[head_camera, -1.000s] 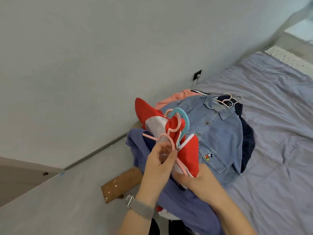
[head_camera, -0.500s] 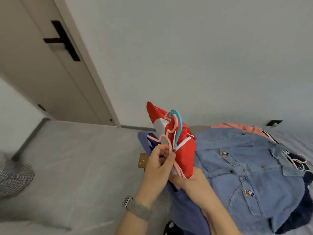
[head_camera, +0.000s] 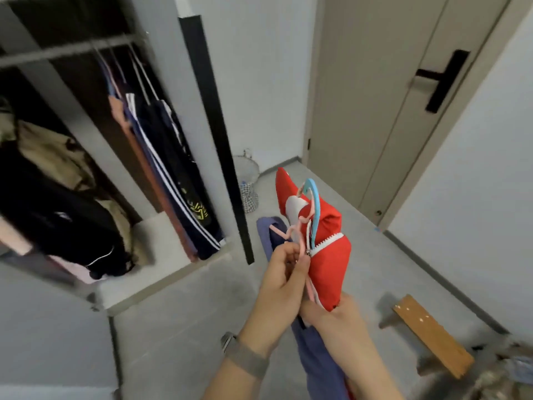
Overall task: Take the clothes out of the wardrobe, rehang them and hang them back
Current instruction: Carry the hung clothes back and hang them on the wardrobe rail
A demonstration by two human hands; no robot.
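We see a closed beige door [head_camera: 372, 105] with a black handle [head_camera: 442, 79], a wire basket [head_camera: 247, 183] on the grey floor [head_camera: 178, 321], and a wooden bench [head_camera: 432, 336] by the wall.

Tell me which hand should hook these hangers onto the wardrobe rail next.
Left, probably. The left hand already pinches the pink hanger necks and is nearer the rail, up on the left. The right hand grips the red garment from below.

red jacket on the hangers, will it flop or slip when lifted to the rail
The red jacket looks soft and light: it bunches and folds in the hands, so it will likely flop. Its smooth fabric may slide on the thin pink hanger, though the left hand pinching there should steady it.
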